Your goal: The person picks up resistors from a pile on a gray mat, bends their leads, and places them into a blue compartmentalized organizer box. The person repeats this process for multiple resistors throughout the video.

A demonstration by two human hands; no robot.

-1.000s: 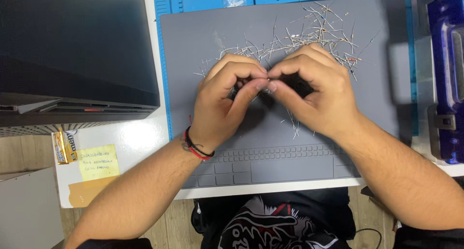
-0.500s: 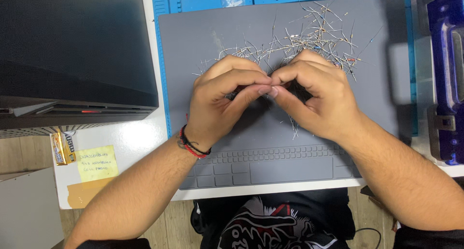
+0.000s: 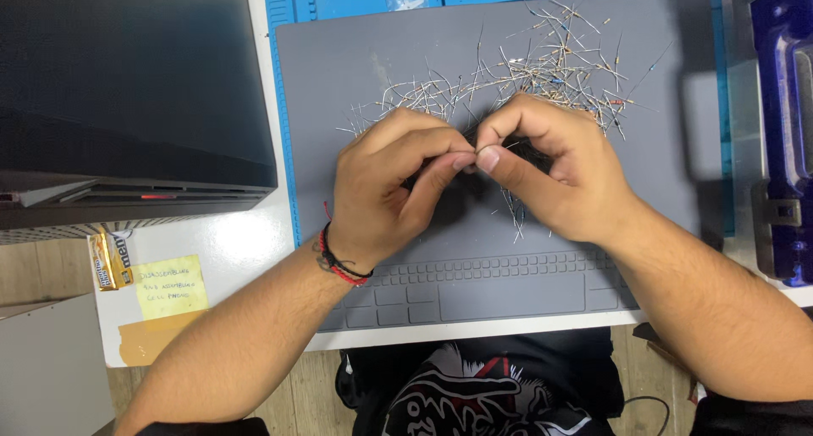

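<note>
At the middle of the frame, over the grey mat (image 3: 356, 80), the left hand (image 3: 385, 186) and the right hand (image 3: 550, 178) meet, thumb and forefinger of each pressed together on a thin wire piece (image 3: 476, 151) held between them. Just above, toward the upper right, lies the loose pile of wire-legged parts (image 3: 542, 72), touching the right knuckles. A few strands (image 3: 517, 216) trail below the right palm. To work it well, I'd judge: keep the pinches close, bend slowly, hold clear of the pile. At left sits a dark box (image 3: 127, 89); lower left, a yellow note (image 3: 169, 288) on the desk (image 3: 229, 250).
</note>
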